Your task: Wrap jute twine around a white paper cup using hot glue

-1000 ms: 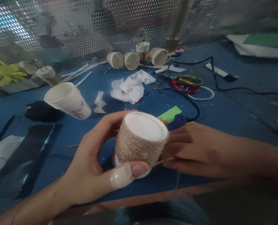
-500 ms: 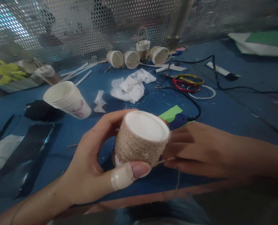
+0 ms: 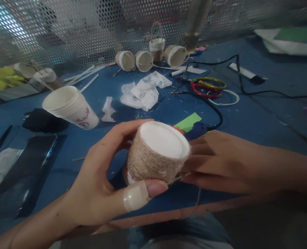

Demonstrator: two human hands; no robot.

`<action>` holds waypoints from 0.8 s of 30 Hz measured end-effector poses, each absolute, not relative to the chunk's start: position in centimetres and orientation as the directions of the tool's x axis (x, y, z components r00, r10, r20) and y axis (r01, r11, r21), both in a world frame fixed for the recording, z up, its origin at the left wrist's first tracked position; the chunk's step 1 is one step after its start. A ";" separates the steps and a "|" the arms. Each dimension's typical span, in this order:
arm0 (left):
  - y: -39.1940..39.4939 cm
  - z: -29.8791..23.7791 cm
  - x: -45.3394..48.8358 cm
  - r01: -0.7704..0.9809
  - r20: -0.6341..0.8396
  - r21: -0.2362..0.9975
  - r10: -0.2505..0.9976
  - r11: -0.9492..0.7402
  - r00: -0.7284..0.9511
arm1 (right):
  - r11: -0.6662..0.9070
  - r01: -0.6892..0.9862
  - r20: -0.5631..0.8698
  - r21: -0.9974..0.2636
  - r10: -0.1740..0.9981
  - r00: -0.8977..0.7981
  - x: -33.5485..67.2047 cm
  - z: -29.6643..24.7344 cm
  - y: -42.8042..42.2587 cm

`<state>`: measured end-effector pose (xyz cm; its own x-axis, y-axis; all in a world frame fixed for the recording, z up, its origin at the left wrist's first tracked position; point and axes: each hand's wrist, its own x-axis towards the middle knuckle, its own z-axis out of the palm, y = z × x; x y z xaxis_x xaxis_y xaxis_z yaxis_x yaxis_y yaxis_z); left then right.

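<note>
A paper cup [image 3: 155, 160] wound with brown twine is gripped in my left hand [image 3: 101, 173], its white base tilted up towards me. Tape or a bandage circles my left thumb, which presses the cup's near side by the rim. Against the cup's right side is my right hand [image 3: 220, 164], fingers curled and partly hidden behind it. From those fingers a loose strand of twine [image 3: 198, 197] hangs down towards the table edge. Just beyond the cup lie a blue glue-gun-like tool [image 3: 197, 130] on a black cord and a green paper strip [image 3: 189, 121].
Stacked white paper cups [image 3: 72, 106] lean at the left, near a dark phone-like slab [image 3: 30, 169]. Crumpled white tissue [image 3: 143, 91] lies mid-table. Several twine-wrapped cups [image 3: 126, 61] line the mesh screen. Red-handled scissors [image 3: 205, 90] and a black cord [image 3: 275, 92] are at the right.
The view has shifted slightly. The cup stays in my left hand with little change, and my right fingers have drawn closer to its side, shortening the visible twine between them.
</note>
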<state>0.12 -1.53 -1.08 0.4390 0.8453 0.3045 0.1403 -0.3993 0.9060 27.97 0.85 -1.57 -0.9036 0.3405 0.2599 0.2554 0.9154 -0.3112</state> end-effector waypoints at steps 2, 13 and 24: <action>-1.5 -1.1 0.0 0.134 0.314 0.902 0.836 -0.411 0.450 | 0.915 0.256 0.254 -0.312 0.340 -0.905 28.0 -1.7 0.9; -1.4 -1.2 -0.1 0.127 0.331 0.892 0.818 -0.434 0.471 | 0.921 0.249 0.252 -0.301 0.328 -0.910 28.0 -2.0 1.0; -1.5 -1.2 -0.1 0.129 0.336 0.885 0.808 -0.446 0.484 | 0.922 0.259 0.243 -0.289 0.332 -0.912 27.8 -1.9 1.1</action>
